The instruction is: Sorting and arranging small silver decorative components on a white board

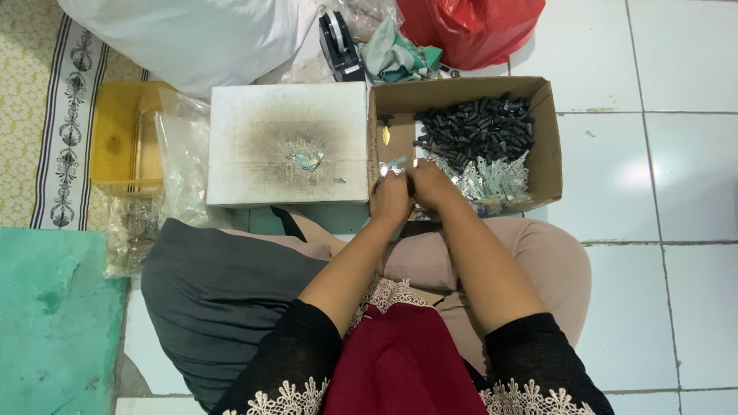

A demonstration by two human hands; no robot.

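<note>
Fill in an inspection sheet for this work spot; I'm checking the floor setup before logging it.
Surface: white tiled floor; white block with a dark smudge and a small metal piece.
Job's things: cardboard box holding black caps and silvery metal pieces.
Clutter: tape dispenser, red bag, white sack, yellow tray.
Grips: left hand and right hand together at the box edge, pinching small pieces.
Cables: nothing seen.
Surroundings: patterned mat, green mat.

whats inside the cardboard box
The cardboard box holds a heap of small dark cylindrical pieces and a pile of shiny silvery pieces. Both hands cover its near left corner, hiding what lies beneath.
</note>
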